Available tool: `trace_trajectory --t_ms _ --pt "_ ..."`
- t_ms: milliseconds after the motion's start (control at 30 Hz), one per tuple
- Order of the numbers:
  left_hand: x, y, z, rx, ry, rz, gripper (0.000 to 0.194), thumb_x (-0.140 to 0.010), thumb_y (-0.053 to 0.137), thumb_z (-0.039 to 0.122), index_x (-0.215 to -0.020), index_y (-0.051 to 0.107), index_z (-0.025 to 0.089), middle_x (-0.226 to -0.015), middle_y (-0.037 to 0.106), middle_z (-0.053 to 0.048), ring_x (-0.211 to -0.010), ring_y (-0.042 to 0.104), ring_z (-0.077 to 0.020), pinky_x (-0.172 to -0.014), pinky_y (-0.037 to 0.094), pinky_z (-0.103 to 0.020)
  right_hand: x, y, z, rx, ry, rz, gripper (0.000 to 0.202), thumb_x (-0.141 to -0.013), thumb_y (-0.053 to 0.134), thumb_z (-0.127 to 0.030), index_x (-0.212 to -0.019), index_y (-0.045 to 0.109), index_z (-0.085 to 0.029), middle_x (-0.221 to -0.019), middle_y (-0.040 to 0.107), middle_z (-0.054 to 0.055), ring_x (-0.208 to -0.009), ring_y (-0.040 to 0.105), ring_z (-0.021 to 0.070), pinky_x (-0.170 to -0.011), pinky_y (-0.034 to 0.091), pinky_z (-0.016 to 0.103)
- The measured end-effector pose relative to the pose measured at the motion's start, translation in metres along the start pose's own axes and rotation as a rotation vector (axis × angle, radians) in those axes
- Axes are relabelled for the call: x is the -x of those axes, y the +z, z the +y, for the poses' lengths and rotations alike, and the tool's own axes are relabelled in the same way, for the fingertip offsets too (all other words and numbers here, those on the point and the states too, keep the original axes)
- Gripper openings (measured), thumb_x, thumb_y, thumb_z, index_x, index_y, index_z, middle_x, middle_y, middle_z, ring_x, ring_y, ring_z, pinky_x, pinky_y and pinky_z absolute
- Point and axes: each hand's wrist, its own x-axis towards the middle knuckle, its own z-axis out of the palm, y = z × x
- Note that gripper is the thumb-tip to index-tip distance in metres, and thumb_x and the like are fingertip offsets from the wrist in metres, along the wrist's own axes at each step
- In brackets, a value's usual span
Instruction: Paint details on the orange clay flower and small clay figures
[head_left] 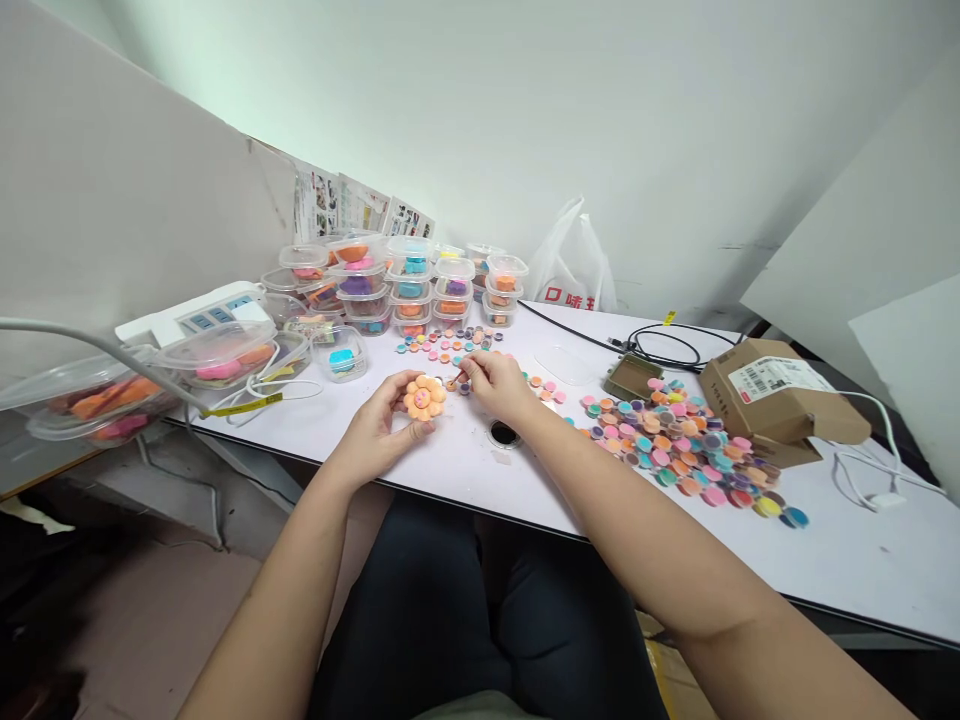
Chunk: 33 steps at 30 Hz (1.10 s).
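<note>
My left hand (381,428) holds an orange flower-shaped figure (424,398) with a pink middle, its front turned up towards me, just above the table's near part. Close to its right, my right hand (495,383) pinches a thin brush-like stick (459,376) that points left and down. The stick's tip is near a small paint pot (448,385); whether they touch I cannot tell. Behind the hands lie rows of small colored paint pots (442,345). Part of the pots beside my right hand is hidden by it.
Stacked clear tubs (412,290) with colored pieces stand at the back. A large heap of paint pots (690,445) lies right, by an open cardboard box (780,395) and a black cable (667,345). A power strip (195,315) and more tubs sit left. The table (465,480) has a round hole (503,433).
</note>
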Motion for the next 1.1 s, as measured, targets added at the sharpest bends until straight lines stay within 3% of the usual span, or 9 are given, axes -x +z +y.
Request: trace_trajectory --t_ms 100,300,533,700,833,933,1033,1100 --pt "-0.002 -0.002 -0.003 0.143 -0.005 0.008 0.067 -0.085 0.072 0.05 -0.141 0.047 0.022 -0.143 0.059 -0.016 -0.132 0.058 -0.0286 -0.113 0.046 -0.046 0.0 0.004 -0.004 -0.016 0.023 0.008 0.031 -0.102 0.048 -0.034 -0.082 0.067 -0.021 -0.079 0.077 0.003 -0.068 0.064 0.0142 -0.073 0.046 0.027" --pt "-0.002 -0.004 -0.001 0.23 -0.06 -0.022 0.076 -0.085 0.071 0.057 -0.145 0.046 0.019 -0.151 0.054 -0.018 -0.138 0.054 -0.0307 -0.117 0.043 -0.047 0.002 0.002 -0.009 -0.17 0.075 0.122 0.043 -0.1 0.047 -0.055 -0.083 0.066 -0.02 -0.077 0.075 0.004 -0.061 0.062 0.0146 -0.064 0.046 0.027" --pt "0.0 -0.007 0.003 0.266 -0.068 -0.056 0.078 -0.084 0.07 0.063 -0.142 0.048 0.017 -0.146 0.059 -0.02 -0.135 0.057 -0.0324 -0.115 0.044 -0.051 -0.001 -0.003 -0.004 -0.218 0.098 0.175 0.05 -0.095 0.05 -0.065 -0.084 0.067 -0.019 -0.075 0.074 0.006 -0.066 0.066 0.0164 -0.06 0.049 0.027" --pt "0.003 -0.01 0.004 0.296 -0.059 -0.09 0.071 -0.089 0.065 0.061 -0.141 0.049 0.016 -0.143 0.062 -0.02 -0.133 0.06 -0.0304 -0.112 0.048 -0.046 -0.003 -0.004 -0.005 -0.261 0.119 0.185 0.051 -0.095 0.05 -0.066 -0.082 0.066 -0.019 -0.075 0.074 0.006 -0.063 0.064 0.0159 -0.058 0.049 0.027" --pt "0.003 -0.001 0.011 0.009 -0.126 -0.149 0.059 -0.087 0.068 0.057 -0.134 0.058 0.022 -0.137 0.067 -0.011 -0.125 0.064 -0.0302 -0.108 0.05 -0.046 -0.002 -0.005 -0.008 -0.236 0.105 0.19 0.051 -0.094 0.051 -0.067 -0.078 0.065 -0.02 -0.072 0.071 0.006 -0.066 0.066 0.017 -0.057 0.048 0.026" --pt "0.003 0.009 0.015 -0.303 -0.067 -0.18 0.051 -0.087 0.066 0.055 -0.128 0.064 0.024 -0.133 0.068 -0.01 -0.125 0.062 -0.0328 -0.108 0.048 -0.05 -0.002 -0.007 -0.009 -0.249 0.136 0.23 0.053 -0.093 0.051 -0.069 -0.075 0.063 -0.02 -0.07 0.07 0.005 -0.059 0.063 0.0155 -0.051 0.045 0.025" --pt "-0.003 0.009 0.015 -0.455 -0.035 -0.209 0.061 -0.084 0.067 0.056 -0.13 0.063 0.018 -0.141 0.062 -0.016 -0.132 0.056 -0.0359 -0.113 0.044 -0.051 -0.002 -0.011 -0.011 -0.275 0.151 0.262 0.052 -0.093 0.051 -0.068 -0.076 0.062 -0.02 -0.068 0.068 0.004 -0.054 0.06 0.0142 -0.049 0.044 0.025" --pt "-0.014 0.0 0.013 -0.466 -0.088 -0.249 0.073 -0.081 0.067 0.062 -0.136 0.06 0.014 -0.145 0.058 -0.019 -0.133 0.056 -0.037 -0.111 0.046 -0.05 -0.002 -0.013 -0.011 -0.276 0.142 0.271 0.05 -0.094 0.051 -0.067 -0.084 0.065 -0.02 -0.068 0.067 0.003 -0.054 0.06 0.0142 -0.051 0.045 0.025"
